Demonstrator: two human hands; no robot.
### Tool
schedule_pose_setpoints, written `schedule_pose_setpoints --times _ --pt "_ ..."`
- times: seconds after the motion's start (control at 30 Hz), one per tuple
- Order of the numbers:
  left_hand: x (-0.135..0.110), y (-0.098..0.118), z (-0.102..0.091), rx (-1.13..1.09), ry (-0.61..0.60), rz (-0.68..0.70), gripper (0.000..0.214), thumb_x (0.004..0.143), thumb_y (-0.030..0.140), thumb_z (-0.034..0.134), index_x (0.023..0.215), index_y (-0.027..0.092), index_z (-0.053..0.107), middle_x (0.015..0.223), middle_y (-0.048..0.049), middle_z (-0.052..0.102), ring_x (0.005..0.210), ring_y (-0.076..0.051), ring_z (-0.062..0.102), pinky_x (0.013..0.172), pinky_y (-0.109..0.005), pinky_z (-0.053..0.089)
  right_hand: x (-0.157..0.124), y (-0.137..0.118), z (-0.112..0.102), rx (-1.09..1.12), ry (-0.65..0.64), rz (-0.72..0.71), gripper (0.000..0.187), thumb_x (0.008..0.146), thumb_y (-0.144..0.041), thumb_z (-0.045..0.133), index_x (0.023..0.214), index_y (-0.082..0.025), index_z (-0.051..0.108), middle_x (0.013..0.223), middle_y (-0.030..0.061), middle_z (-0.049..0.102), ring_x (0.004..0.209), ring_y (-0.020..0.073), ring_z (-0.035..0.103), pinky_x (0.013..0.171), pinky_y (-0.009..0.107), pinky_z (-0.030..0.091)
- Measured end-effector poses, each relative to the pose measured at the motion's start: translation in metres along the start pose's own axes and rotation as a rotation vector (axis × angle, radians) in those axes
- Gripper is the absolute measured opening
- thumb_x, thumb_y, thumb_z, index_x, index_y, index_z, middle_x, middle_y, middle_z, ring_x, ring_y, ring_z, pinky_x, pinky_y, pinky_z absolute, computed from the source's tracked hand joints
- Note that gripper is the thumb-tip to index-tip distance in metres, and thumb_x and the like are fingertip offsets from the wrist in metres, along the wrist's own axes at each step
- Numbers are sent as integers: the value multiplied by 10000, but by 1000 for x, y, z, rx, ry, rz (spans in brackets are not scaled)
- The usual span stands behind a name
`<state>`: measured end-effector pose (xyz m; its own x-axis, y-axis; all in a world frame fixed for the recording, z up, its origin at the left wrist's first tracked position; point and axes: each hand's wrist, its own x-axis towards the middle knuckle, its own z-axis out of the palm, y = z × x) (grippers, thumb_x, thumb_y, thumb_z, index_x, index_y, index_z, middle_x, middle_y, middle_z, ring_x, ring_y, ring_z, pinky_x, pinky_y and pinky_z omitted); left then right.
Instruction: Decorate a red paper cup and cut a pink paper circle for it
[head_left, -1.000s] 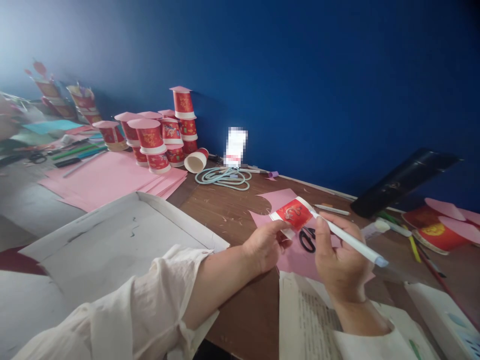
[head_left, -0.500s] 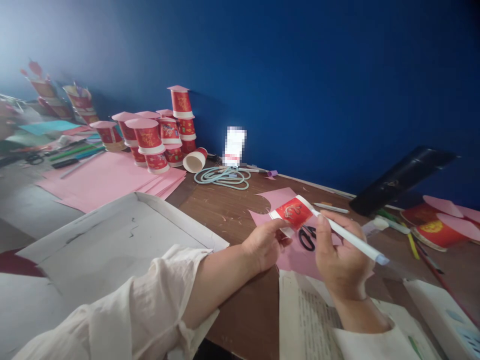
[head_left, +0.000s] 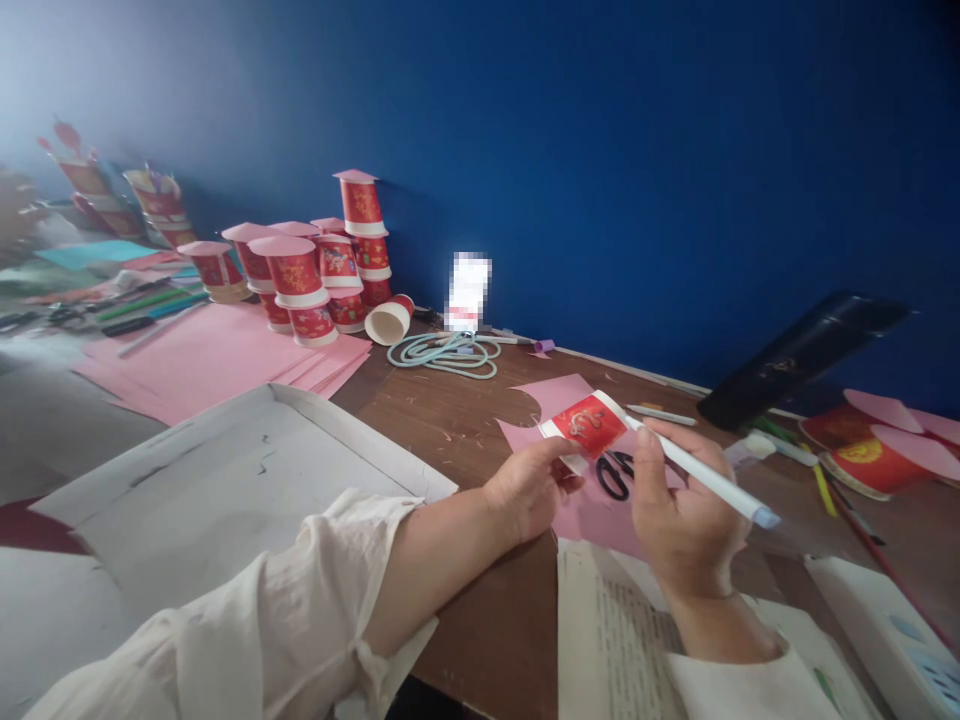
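Note:
My left hand [head_left: 529, 489] grips a red and white paper cup [head_left: 586, 426], held on its side above a pink paper sheet [head_left: 581, 503]. My right hand [head_left: 684, 515] is closed round a pale blue pen [head_left: 712, 483], whose tip touches the cup's rim. Black-handled scissors [head_left: 615, 474] lie on the pink sheet just under the cup, between my two hands.
Stacked red cups with pink paper tops [head_left: 315, 270] stand by the blue wall on a pile of pink sheets [head_left: 202, 360]. A white tray [head_left: 225, 480] lies at the left, a coiled cable [head_left: 448, 353] behind, an open book [head_left: 622, 640] near me, and pens and more cups [head_left: 870, 455] at the right.

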<state>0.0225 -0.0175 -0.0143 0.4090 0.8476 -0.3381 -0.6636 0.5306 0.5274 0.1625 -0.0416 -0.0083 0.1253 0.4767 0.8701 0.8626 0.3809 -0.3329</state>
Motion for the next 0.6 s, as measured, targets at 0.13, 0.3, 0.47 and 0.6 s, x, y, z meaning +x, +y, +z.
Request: schedule_pose_setpoints --times 0.13,0.3,0.47,0.6 --pt "1 -1 -2 9 -21 3 295 653 194 759 944 159 721 1053 -67 681 843 -140 537 717 -270 362 1 -2 0 3 -6 22 187 925 -281 614 1016 -145 704 916 104 741 817 213 707 736 351 577" --pt "0 0 -1 10 -21 -1 296 646 190 756 938 156 720 1049 -71 677 848 -145 534 707 -269 363 1 -1 1 6 2 0 176 920 -278 620 1015 -153 701 928 102 745 842 222 714 755 362 582" --pt "0 1 -1 13 -21 4 301 622 197 782 913 163 711 1039 -66 678 850 -147 531 694 -269 363 2 -3 1 6 9 -28 160 916 -254 624 1000 -142 701 907 98 743 811 202 705 727 329 571" --pt "2 0 -2 5 -31 1 327 601 195 786 917 163 709 1059 -70 677 871 -155 533 705 -272 371 2 -5 0 -4 3 -18 166 920 -257 621 987 -129 701 870 94 737 759 182 690 688 301 553"
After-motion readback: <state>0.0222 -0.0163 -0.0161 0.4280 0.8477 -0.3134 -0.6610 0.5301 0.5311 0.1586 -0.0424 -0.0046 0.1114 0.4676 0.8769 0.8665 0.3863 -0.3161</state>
